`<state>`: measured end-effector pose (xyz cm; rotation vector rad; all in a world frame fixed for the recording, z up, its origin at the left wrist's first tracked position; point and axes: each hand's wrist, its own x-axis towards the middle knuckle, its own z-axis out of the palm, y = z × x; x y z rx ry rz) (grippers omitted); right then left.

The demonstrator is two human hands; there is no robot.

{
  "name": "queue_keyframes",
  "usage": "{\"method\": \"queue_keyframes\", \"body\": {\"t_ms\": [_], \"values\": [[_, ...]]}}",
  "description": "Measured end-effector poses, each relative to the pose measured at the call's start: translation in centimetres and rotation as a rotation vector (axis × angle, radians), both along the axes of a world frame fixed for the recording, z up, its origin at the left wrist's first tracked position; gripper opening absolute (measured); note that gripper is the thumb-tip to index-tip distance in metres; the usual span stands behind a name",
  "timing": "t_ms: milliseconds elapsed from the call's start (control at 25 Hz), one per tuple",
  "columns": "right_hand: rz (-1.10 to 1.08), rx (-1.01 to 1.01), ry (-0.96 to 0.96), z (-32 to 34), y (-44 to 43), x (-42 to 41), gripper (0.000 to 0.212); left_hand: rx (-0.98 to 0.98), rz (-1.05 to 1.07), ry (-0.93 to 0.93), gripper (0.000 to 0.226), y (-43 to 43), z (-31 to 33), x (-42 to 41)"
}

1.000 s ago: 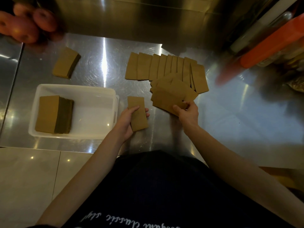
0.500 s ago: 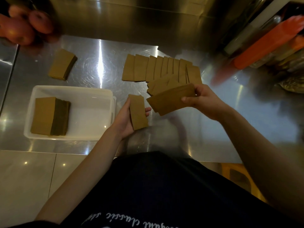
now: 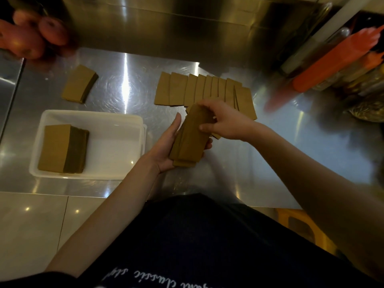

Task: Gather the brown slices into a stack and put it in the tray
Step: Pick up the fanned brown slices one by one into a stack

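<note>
A stack of brown slices (image 3: 190, 140) lies in my left hand (image 3: 166, 148), which cradles it from below and the left. My right hand (image 3: 226, 121) grips the same stack from above, thumb on its top face. Behind my hands a row of several overlapping brown slices (image 3: 199, 92) lies fanned on the steel counter. The white plastic tray (image 3: 116, 129) sits to the left with a thick brown stack (image 3: 62, 148) inside at its left end. Another small brown stack (image 3: 80, 84) rests on the counter behind the tray.
Red apples (image 3: 31, 38) sit at the far left corner. An orange-red object (image 3: 336, 57) and packets crowd the far right. A steel wall rises behind the counter. The counter's front edge runs just before my dark apron, with tiled floor below left.
My right hand lifted a bunch of slices from the counter pile and brought them left onto the slices in my left hand. Both hands now hold one stack.
</note>
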<state>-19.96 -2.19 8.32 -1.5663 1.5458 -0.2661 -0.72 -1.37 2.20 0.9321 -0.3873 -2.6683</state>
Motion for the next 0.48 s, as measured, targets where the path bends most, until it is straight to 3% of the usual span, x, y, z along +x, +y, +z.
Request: {"method": "queue_keyframes", "body": {"t_ms": [120,280,400,480], "values": [[0.045,-0.198,0.114,-1.2,0.6,1.2,0.055,-0.046,-0.004,-0.003,0.075,0.1,-0.1,-0.3],[0.052,-0.283,0.144,-2.6,1.8,2.0,0.051,-0.080,0.018,-0.082,0.061,0.6,-0.5,-0.2],[-0.190,-0.318,0.077,-4.3,2.8,1.0,0.041,-0.067,0.073,-0.107,0.045,1.0,-0.8,0.1],[-0.470,-0.202,0.020,-5.5,3.5,-0.3,0.043,-0.021,0.138,-0.114,0.036,1.2,-1.2,0.3]]}}
